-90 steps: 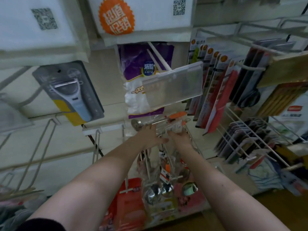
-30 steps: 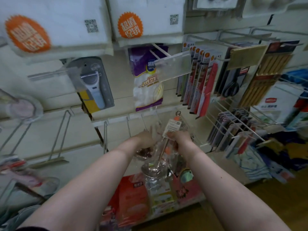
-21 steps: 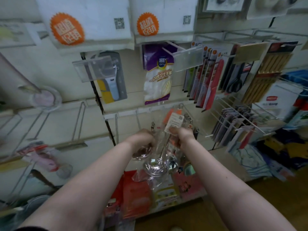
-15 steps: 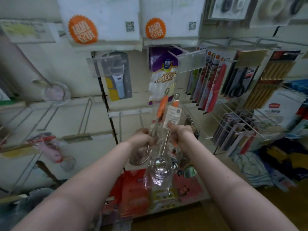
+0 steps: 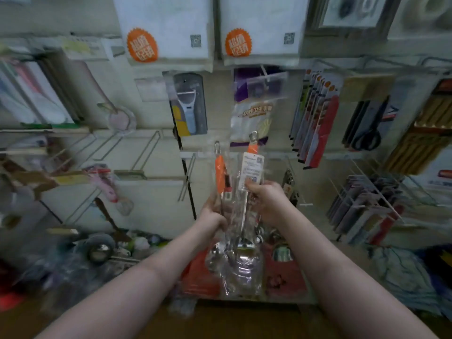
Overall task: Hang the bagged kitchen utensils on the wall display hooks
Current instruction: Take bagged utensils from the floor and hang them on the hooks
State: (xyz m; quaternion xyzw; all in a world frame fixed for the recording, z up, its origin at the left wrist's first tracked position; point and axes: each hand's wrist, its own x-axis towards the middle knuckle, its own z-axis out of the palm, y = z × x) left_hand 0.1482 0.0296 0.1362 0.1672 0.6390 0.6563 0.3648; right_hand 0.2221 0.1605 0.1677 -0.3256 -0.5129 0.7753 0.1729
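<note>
Lifting bagged ladles [image 5: 241, 260] higher, left hand [image 5: 212, 217], right hand [image 5: 267, 201] gripping; handles upright

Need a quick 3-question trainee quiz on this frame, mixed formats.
1. True or false: the bagged ladles are held bowls up.
2. The left hand and right hand each hold a bag. Which one's thumb is at the white label? A. left B. right
3. Fill in: the ladle handles are coloured ____.
Key: 1 false, the bowls hang down; 2 B; 3 orange.
</note>
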